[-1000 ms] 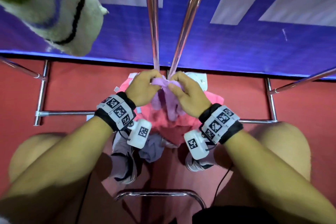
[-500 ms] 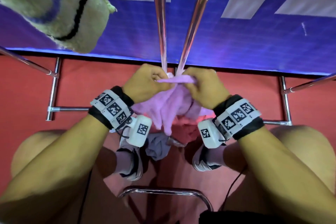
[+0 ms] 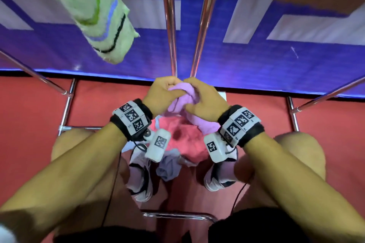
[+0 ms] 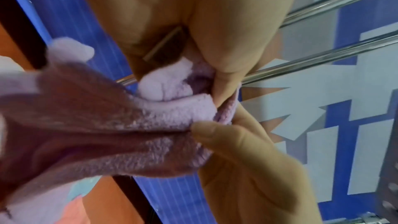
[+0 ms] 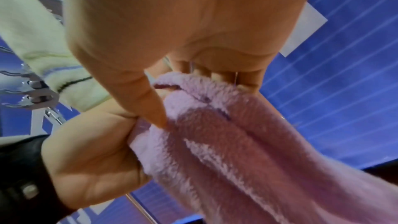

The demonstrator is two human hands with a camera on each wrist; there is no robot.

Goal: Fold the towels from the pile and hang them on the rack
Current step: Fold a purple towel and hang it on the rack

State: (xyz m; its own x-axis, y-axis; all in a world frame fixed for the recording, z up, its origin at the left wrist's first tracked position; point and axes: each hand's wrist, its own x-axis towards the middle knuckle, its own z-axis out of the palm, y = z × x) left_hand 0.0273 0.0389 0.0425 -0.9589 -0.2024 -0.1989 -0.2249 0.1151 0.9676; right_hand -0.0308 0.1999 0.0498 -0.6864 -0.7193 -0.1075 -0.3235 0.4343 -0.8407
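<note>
Both hands hold a bunched lilac towel point(image 3: 182, 96) just below the two chrome rack rails point(image 3: 168, 16). My left hand point(image 3: 165, 92) grips its upper edge; in the left wrist view its fingers pinch the lilac towel point(image 4: 172, 108). My right hand point(image 3: 203, 100) clutches the same towel from the right, and the right wrist view shows the cloth point(image 5: 226, 134) trailing down from that hand. Under the hands lies the pile on the floor, a pink towel point(image 3: 187, 140) on top and a grey-blue one point(image 3: 169, 167) beside it. A pale green striped towel point(image 3: 94, 10) hangs at upper left.
Chrome legs and cross bars of the rack point(image 3: 67, 108) stand on the red floor to either side. A blue and white banner point(image 3: 256, 51) runs behind the rails. My knees and shoes point(image 3: 140, 175) flank the pile. A chrome curved bar point(image 3: 177, 216) is close beneath me.
The hands have lifted the lilac towel off the pile and gathered it tighter between them. The view has tilted up, so more of the green towel and the rails shows.
</note>
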